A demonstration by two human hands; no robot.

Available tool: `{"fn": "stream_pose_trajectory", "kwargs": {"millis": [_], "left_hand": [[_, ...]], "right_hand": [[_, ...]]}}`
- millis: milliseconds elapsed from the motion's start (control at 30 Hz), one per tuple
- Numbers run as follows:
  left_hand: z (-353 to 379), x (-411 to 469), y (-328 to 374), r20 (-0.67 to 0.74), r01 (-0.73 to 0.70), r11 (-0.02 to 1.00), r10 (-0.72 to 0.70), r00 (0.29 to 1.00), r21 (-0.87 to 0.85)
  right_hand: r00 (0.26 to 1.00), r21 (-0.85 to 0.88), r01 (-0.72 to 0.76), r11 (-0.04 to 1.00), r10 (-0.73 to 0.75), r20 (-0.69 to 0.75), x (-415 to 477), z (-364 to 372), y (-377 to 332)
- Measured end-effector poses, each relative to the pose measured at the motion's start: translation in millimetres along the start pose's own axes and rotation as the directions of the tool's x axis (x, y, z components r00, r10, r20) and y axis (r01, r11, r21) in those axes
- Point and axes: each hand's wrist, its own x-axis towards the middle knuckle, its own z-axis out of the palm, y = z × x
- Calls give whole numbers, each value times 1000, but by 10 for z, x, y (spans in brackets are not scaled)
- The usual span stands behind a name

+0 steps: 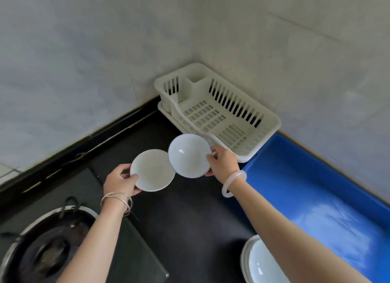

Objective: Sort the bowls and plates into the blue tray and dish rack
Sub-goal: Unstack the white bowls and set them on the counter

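L hand (pixel 119 182) grips plate (pixel 153 170) | R hand (pixel 223 162) grips bowl (pixel 190 156) | risk: rims touching, may clink/chip; thin edge grips, could slip before rack (pixel 217 111)

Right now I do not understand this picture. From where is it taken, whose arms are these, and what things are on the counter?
There is no machine here. A person wears a camera on the head, so the one picture looks forward and down at their own two arms. The left hand holds a shallow white dish. The right hand holds a white bowl. Both are lifted above the dark counter. In the corner stands an empty white dish rack, and beside it lies an empty blue tray. More white dishes wait at the bottom edge, and a gas burner is at the lower left.
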Motion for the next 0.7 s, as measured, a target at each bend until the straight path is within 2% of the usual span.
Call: {"fn": "stream_pose_trajectory", "kwargs": {"millis": [200,333,533,700], "left_hand": [[-53,525,47,-136,104,980,-127,982,-167],[-38,807,38,-209,104,970,-151,966,-218],[-4,1131,15,-246,130,923,-229,942,-361],[29,1275,-32,-260,138,895,-266,928,-424]], "right_hand": [[994,40,-69,997,66,83,670,537,-57],[988,129,-142,981,131,86,997,829,-76],[970,236,-241,941,233,64,1394,1170,-165],[967,235,-255,938,251,49,1581,1329,-201]]}}
